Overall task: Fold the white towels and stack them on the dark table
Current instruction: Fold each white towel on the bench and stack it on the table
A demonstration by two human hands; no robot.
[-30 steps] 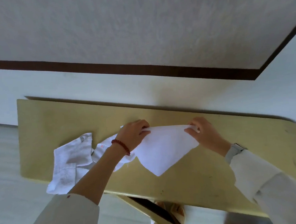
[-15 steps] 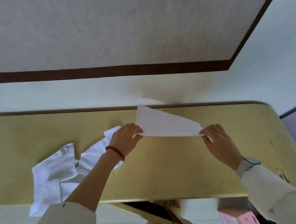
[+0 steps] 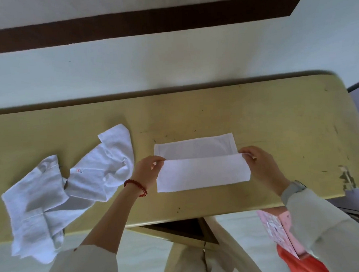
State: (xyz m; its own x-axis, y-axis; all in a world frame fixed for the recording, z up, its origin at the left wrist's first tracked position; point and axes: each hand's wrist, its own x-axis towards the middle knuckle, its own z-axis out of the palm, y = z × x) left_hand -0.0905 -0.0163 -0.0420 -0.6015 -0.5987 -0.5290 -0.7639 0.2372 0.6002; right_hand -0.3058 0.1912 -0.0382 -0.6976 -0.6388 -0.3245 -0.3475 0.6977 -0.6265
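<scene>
1. Fingertips of the left hand (image 3: 149, 169) and right hand (image 3: 258, 164) pinch the two corners of the folded-over flap of the thin white rectangular towel (image 3: 202, 172), which lies flat mid-way along the scuffed yellowish wooden table (image 3: 278, 113).
2. Uneven pull from either pinch would likely skew the flap, leaving the far strip showing crooked.
3. Crumpled white towels (image 3: 68, 184) hang over the near edge by the left arm; a sleeve brush could drag them off.
</scene>
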